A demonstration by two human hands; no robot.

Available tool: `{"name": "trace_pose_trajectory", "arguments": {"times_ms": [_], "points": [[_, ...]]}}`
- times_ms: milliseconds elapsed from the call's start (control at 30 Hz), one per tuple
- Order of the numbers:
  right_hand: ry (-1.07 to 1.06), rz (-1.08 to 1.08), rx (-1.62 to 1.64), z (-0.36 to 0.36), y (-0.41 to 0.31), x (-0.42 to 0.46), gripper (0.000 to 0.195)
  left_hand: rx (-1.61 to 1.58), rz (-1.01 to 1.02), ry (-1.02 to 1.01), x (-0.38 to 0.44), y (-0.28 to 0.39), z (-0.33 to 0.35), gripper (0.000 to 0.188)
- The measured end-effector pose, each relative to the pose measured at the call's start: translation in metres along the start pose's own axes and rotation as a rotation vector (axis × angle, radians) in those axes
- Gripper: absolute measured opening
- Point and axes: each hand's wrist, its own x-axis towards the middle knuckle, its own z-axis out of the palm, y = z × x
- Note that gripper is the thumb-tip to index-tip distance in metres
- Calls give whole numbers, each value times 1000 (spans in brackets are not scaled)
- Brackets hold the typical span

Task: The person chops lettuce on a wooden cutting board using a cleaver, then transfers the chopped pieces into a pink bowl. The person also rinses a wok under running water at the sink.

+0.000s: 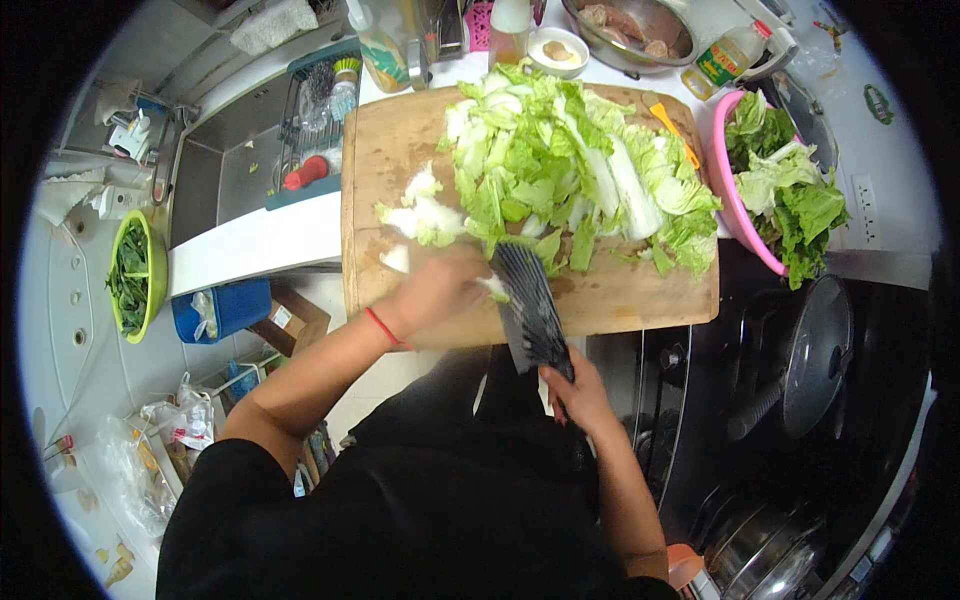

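My right hand (pixel 576 386) grips the handle of a dark patterned cleaver (pixel 529 304), its blade angled up over the near edge of a wooden cutting board (pixel 637 304). Beside the blade, my left hand (pixel 442 289), blurred and with a red cord at the wrist, is over the board; a small pale leaf piece (pixel 495 288) lies between its fingertips and the blade. Whether the fingers pinch it is unclear. A large heap of cut Chinese cabbage (pixel 532 165) covers the board's middle and right. Smaller white pieces (pixel 427 217) lie left of the heap.
A pink basin (pixel 724 172) of leafy greens stands right of the board, near an orange-handled peeler (pixel 675 131). Behind are a metal bowl of meat (pixel 637 34), a small dish (pixel 559 52) and bottles. At left are a sink (pixel 240 165) and a green basket (pixel 157 277); a lidded pan (pixel 817 356) sits right.
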Motion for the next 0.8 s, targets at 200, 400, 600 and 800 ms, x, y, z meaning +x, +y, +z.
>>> {"name": "trace_pose_trajectory", "arguments": {"times_ms": [200,400,600,800], "points": [[-23,-29,93,4,4,12,31,-26,-43,47,-2,3,-1,21],[51,26,-18,3,-4,0,25,152,-64,245,2,-9,-1,21],[199,-68,106,-13,-8,-28,17,118,22,151,1,8,1,17],[182,29,15,-8,-3,-40,21,17,29,42,2,5,14,15]]}}
